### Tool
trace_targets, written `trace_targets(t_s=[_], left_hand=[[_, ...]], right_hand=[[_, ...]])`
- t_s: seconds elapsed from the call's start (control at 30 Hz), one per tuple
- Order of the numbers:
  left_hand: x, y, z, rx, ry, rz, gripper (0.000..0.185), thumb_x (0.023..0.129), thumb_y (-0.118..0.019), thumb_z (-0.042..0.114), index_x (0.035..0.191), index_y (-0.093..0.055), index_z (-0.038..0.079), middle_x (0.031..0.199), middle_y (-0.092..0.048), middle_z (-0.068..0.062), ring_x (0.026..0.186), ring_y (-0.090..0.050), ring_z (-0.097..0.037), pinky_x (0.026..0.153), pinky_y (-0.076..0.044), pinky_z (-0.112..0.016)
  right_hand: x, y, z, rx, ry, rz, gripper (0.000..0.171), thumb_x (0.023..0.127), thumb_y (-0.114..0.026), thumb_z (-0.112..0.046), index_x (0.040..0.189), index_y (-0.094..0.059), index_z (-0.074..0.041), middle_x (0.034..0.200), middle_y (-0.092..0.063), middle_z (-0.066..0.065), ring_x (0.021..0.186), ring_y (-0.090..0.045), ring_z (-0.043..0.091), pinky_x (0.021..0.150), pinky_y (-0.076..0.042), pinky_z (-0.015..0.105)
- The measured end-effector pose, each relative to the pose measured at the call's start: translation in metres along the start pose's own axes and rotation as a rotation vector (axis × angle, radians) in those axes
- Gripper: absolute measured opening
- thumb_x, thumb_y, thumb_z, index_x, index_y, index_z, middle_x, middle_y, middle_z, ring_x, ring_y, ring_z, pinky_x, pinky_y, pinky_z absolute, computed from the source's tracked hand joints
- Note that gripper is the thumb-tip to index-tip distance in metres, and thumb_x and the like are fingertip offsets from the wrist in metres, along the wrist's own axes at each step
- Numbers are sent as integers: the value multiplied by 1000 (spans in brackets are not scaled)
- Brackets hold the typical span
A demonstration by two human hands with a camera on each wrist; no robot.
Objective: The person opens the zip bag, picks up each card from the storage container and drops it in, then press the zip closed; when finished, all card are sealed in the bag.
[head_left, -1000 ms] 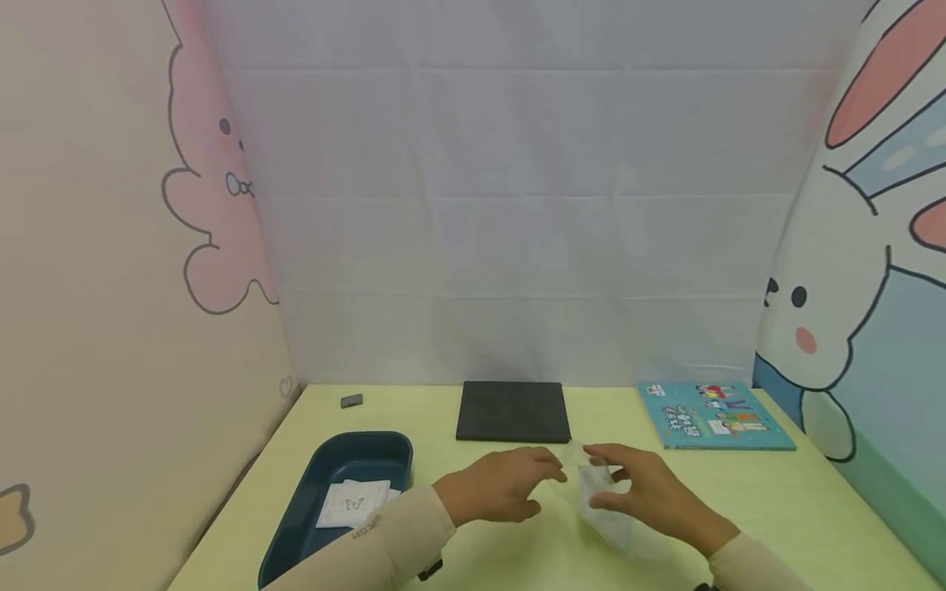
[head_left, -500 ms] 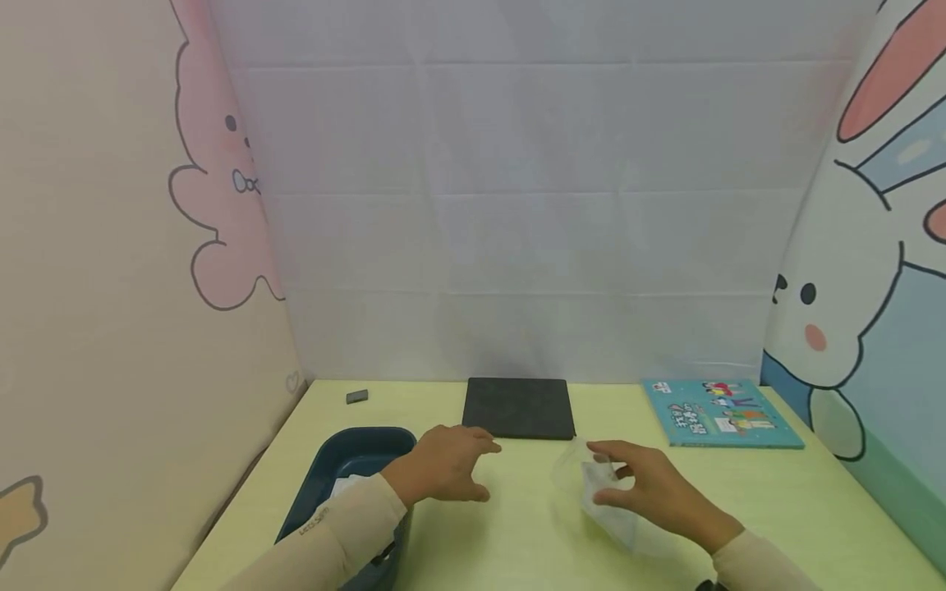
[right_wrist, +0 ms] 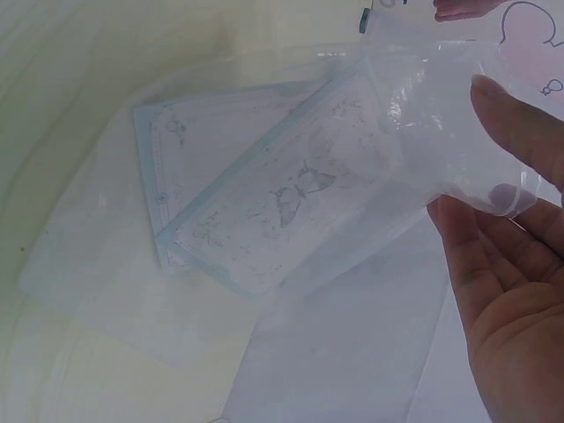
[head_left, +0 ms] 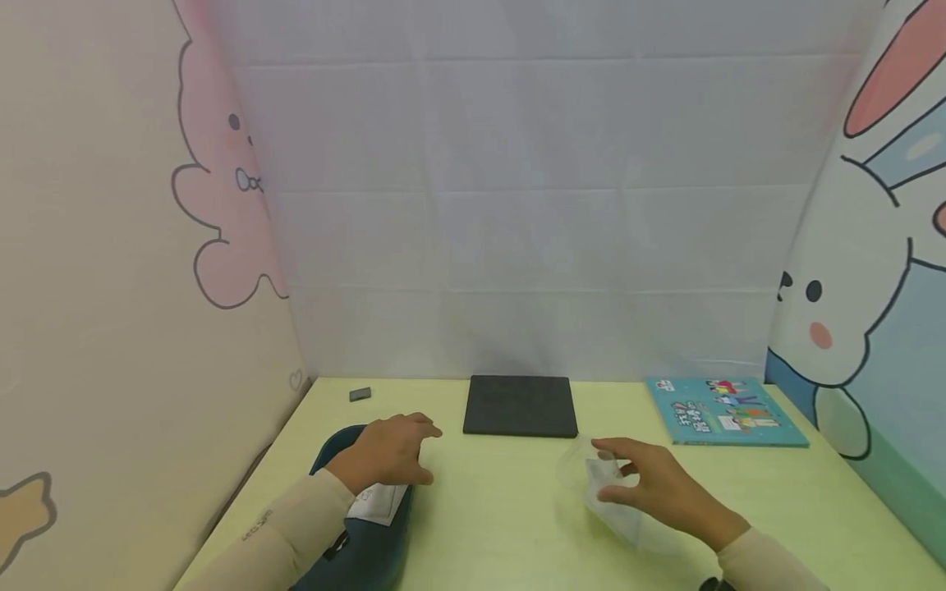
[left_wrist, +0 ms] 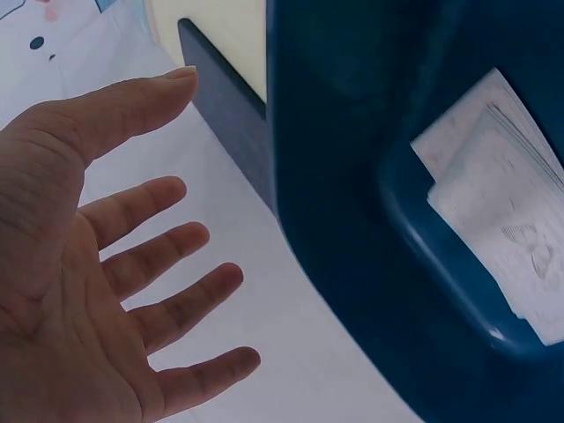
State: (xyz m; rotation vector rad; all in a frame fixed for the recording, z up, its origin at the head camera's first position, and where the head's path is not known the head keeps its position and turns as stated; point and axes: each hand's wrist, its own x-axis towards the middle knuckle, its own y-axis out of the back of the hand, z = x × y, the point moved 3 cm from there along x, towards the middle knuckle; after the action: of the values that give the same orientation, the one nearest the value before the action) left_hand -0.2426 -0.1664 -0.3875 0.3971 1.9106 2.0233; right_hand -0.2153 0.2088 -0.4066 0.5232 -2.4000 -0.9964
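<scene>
My left hand [head_left: 388, 450] hovers over the dark blue basin [head_left: 392, 558], its fingers spread and holding nothing. In the left wrist view, flat white packets [left_wrist: 507, 229] with a butterfly print lie stacked inside that basin [left_wrist: 308, 220]. My right hand [head_left: 658, 486] holds a clear plastic bag [head_left: 571, 465] by its mouth, low over the table. Through the film, the right wrist view shows two pale packets [right_wrist: 304, 189] with light blue edges overlapping, one printed with a butterfly. Fingers [right_wrist: 467, 256] curl at the bag's edge, and the thumb stands above.
At the back of the pale yellow table [head_left: 488, 525] lies a flat black rectangular panel [head_left: 521, 406]. A blue illustrated book [head_left: 727, 413] is at the back right. The small grey block [head_left: 360, 394] sits at the back left. Printed cloth walls enclose three sides.
My left hand has moved left, away from the plastic bag and over the basin, with its fingers spread. The right hand stays with the bag almost in place.
</scene>
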Motion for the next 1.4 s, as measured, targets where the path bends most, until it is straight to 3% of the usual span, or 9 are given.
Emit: trace_targets(t_s=[0.13, 0.37, 0.83, 1.07, 1.3, 1.4], left_hand=[[-8, 1, -15, -25, 37, -7, 62, 76, -85, 35, 131, -66, 17, 138, -57, -5, 114, -62, -32, 73, -53, -48], [-19, -3, -36, -90, 103, -47, 71, 73, -91, 33, 135, -62, 16, 138, -55, -7, 108, -63, -29, 81, -53, -51], [-29, -20, -51, -145, 145, -130, 77, 65, -96, 25, 133, -63, 12, 139, -55, -14, 121, -56, -42, 91, -46, -63], [-29, -29, -60, -116, 177, -164, 81, 60, -98, 25, 132, -63, 12, 140, -53, -18, 123, -54, -43, 95, -44, -64], [-27, -38, -62, -45, 206, -255, 85, 55, -101, 23, 131, -63, 14, 120, -59, -9, 109, -59, -35, 90, -47, -61], [-27, -42, -63, -26, 202, -250, 84, 55, -101, 22, 130, -63, 12, 118, -60, -9, 109, -60, -35, 91, -48, -60]], right_hand=[[-1, -1, 1, 6, -1, -1, 66, 84, -82, -31, 137, -57, -1, 129, -64, 17, 95, -69, 26, 80, -57, 42], [0, 0, 3, 21, -2, -1, 67, 84, -82, -31, 138, -56, -1, 128, -64, 18, 97, -68, 29, 81, -56, 41], [-2, 0, 3, 14, 3, 16, 65, 84, -82, -29, 138, -57, -1, 128, -64, 18, 97, -68, 30, 80, -56, 42], [-2, 0, 3, 18, 17, 22, 65, 84, -82, -28, 137, -57, 0, 129, -63, 19, 97, -68, 30, 80, -56, 38], [-2, -1, 3, 13, 18, 27, 65, 84, -82, -29, 137, -58, -1, 128, -64, 17, 96, -69, 29, 79, -57, 37], [-3, -2, 4, 12, 16, 24, 65, 84, -82, -29, 136, -58, -1, 128, -64, 17, 96, -69, 29, 79, -57, 37]])
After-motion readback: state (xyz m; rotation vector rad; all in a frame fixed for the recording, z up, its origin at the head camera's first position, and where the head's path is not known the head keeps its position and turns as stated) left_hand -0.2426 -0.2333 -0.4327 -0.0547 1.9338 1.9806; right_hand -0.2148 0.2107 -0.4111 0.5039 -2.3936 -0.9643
